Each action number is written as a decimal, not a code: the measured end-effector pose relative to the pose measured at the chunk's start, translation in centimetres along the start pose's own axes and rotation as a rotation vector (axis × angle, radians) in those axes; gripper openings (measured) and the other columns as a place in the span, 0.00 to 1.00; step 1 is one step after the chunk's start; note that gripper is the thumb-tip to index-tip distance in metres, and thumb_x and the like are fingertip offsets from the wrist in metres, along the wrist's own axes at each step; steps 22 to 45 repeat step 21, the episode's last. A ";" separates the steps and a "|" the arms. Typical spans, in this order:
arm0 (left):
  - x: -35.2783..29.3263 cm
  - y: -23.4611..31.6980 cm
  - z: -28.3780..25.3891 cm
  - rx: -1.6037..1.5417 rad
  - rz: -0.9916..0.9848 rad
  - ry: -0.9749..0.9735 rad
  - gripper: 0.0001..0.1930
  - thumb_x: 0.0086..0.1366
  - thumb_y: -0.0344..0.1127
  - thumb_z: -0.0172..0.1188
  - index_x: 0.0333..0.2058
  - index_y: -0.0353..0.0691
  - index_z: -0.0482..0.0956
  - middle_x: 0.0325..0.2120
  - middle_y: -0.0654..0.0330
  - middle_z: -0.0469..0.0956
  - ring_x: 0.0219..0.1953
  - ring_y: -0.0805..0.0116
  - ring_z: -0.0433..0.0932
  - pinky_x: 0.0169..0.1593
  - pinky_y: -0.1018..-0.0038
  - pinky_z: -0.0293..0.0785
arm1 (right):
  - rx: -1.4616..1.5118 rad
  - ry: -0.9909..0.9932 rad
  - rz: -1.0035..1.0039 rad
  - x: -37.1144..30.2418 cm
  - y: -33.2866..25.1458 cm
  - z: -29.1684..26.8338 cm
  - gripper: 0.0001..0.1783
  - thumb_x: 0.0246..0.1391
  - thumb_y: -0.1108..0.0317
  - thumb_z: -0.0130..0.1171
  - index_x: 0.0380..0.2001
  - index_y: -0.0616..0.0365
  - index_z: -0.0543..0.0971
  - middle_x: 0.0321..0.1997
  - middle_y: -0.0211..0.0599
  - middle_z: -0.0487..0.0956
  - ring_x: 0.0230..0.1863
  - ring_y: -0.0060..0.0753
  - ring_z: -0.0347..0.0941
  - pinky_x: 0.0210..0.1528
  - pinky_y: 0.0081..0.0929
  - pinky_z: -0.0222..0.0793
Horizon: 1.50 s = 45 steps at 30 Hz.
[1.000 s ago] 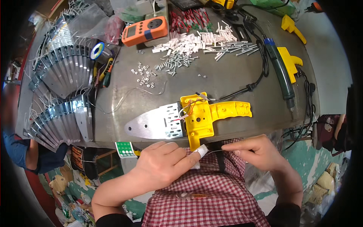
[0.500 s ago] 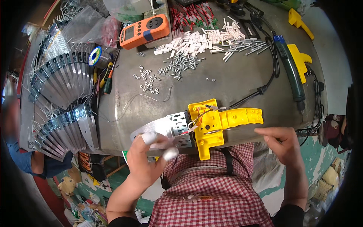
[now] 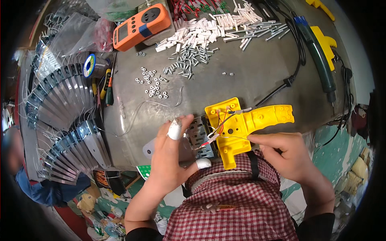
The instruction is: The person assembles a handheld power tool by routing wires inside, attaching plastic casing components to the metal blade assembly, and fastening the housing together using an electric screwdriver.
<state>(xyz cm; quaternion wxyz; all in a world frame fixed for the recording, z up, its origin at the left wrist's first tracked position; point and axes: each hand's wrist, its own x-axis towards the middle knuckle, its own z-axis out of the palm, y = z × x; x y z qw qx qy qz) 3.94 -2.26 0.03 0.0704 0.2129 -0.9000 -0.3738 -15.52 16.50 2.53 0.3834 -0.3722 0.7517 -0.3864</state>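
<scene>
A yellow plastic housing half [image 3: 271,114] with a handle on its right lies open-side up at the table's near edge. Red, white and dark wires [image 3: 221,124] run inside it. A slotted metal bracket [image 3: 200,134] joins its left side, and a flat grey metal plate [image 3: 150,148] extends further left. My left hand [image 3: 169,156], white coverings on thumb and one finger, spans the bracket and grips it across its edges. The index finger of my right hand [image 3: 287,152] is stretched out, its tip at a thin wire by the housing's lower edge; the other fingers are curled.
Metal nuts [image 3: 155,86], screws [image 3: 189,60], white ceramic pieces [image 3: 197,34] and long bolts [image 3: 257,32] lie beyond. An orange meter [image 3: 142,26] stands back left. Fanned metal plates [image 3: 60,96] and a solder spool [image 3: 94,65] are left; a dark electric screwdriver [image 3: 319,64] is right.
My left hand has moved right and closed round the bracket. My right hand has come left to the thin wire at the housing. The view has shifted slightly, and the housing appears tilted.
</scene>
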 end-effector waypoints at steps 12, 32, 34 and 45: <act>0.0 -0.3 0.9 -0.020 -0.034 -0.001 0.51 0.38 0.42 0.77 0.62 0.40 0.61 0.55 0.47 0.67 0.54 0.46 0.66 0.58 0.58 0.62 | 0.192 -0.105 0.203 0.2 -0.4 -0.2 0.15 0.54 0.76 0.53 0.45 0.61 0.80 0.17 0.27 0.72 0.21 0.10 0.62 0.23 0.16 0.59; -0.1 -0.5 0.6 0.081 0.057 -0.019 0.55 0.39 0.40 0.78 0.63 0.35 0.55 0.58 0.44 0.64 0.59 0.52 0.67 0.59 0.65 0.66 | 0.082 -0.026 0.028 -1.1 0.3 0.8 0.15 0.53 0.76 0.54 0.44 0.61 0.81 0.18 0.31 0.75 0.20 0.14 0.65 0.24 0.17 0.61; -0.1 -0.5 0.6 0.081 0.057 -0.019 0.55 0.39 0.40 0.78 0.63 0.35 0.55 0.58 0.44 0.64 0.59 0.52 0.67 0.59 0.65 0.66 | 0.082 -0.026 0.028 -1.1 0.3 0.8 0.15 0.53 0.76 0.54 0.44 0.61 0.81 0.18 0.31 0.75 0.20 0.14 0.65 0.24 0.17 0.61; -0.1 -0.5 0.6 0.081 0.057 -0.019 0.55 0.39 0.40 0.78 0.63 0.35 0.55 0.58 0.44 0.64 0.59 0.52 0.67 0.59 0.65 0.66 | 0.082 -0.026 0.028 -1.1 0.3 0.8 0.15 0.53 0.76 0.54 0.44 0.61 0.81 0.18 0.31 0.75 0.20 0.14 0.65 0.24 0.17 0.61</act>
